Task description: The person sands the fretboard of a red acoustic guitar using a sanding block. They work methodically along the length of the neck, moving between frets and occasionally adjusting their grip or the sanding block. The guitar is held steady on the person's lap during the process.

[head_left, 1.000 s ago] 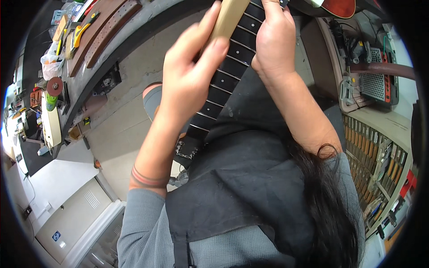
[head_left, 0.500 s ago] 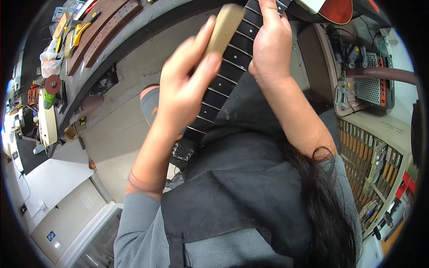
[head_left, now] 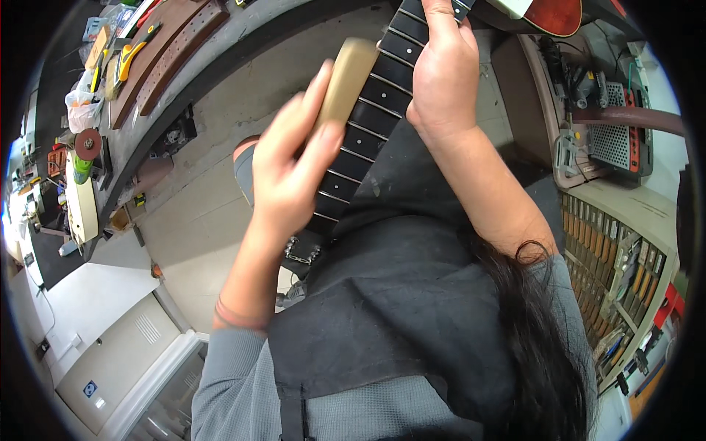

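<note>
A dark guitar neck with metal frets and pale dot inlays runs diagonally from the top of the view toward my lap. Along its left edge lies a tan, round-cornered block, gripped in my left hand; both are slightly blurred. Whether the block's underside touches the fret ends, I cannot tell. My right hand is closed around the upper part of the neck, thumb lying over the fretboard, with the other fingers mostly hidden behind it.
At the left, a dark curved bench carries a yellow-handled tool, brown wooden strips and a plastic bag. A rack of wooden-handled files stands at right. A reddish guitar body is at top right.
My left hand and the tan block have shifted down and to the left along the neck's edge. My right hand keeps its hold almost unmoved.
</note>
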Available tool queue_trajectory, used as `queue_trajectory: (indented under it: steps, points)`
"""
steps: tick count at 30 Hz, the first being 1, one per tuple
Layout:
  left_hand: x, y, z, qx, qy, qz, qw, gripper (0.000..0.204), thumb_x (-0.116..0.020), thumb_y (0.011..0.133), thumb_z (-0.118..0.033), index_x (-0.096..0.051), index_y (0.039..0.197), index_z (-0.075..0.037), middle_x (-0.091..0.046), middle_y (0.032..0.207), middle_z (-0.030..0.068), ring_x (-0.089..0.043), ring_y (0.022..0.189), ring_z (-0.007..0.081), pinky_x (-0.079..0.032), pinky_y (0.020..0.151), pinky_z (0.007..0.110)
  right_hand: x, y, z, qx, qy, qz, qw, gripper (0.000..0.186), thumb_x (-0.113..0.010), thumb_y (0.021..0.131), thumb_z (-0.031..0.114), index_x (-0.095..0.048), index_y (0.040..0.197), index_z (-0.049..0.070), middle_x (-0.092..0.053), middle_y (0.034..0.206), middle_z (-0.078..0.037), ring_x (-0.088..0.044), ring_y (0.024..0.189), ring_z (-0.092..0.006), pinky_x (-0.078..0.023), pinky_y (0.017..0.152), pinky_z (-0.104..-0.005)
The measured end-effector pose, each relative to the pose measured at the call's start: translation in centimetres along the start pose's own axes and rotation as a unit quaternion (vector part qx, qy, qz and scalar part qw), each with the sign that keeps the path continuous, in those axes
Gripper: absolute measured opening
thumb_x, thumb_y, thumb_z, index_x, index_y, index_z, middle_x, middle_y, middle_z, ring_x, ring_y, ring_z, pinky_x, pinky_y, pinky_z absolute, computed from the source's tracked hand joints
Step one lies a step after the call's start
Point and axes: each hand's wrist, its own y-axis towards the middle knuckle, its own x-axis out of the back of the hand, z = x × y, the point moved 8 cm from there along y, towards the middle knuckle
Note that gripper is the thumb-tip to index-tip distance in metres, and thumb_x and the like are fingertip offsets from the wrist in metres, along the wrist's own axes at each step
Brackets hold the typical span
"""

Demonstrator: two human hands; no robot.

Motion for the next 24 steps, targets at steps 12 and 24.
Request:
queue_trajectory:
  steps: [12, 24]
  points:
    - [-0.5, 1.9, -0.7, -0.015, -0.032, -0.020, 0.999, 0.057, -0.068, 0.103, -0.007, -0.056, 0.158, 0.003, -0.062, 0.100, 0.0053, -0.059, 0.093, 0.0139, -0.049, 0.087, 0.027, -0.9, -0.3, 0.2, -0.032, 0.012, 0.003, 0.999, 0.033, -0.056, 0.117, 0.037, -0.066, 0.118, 0.005, -0.064, 0.102, 0.001, -0.060, 0.092, -0.0094, -0.050, 0.084, -0.0262]
    - [-1.6, 5.1, -1.0, -0.031, -0.036, -0.019, 0.999, 0.059, -0.067, 0.102, -0.006, -0.054, 0.159, 0.002, -0.067, 0.106, 0.0071, -0.061, 0.094, 0.0147, -0.049, 0.086, 0.027, -0.9, -0.2, 0.3, -0.004, 0.016, 0.019, 1.000, 0.033, -0.057, 0.117, 0.037, -0.066, 0.119, 0.005, -0.064, 0.100, 0.001, -0.060, 0.088, -0.0087, -0.050, 0.079, -0.0258]
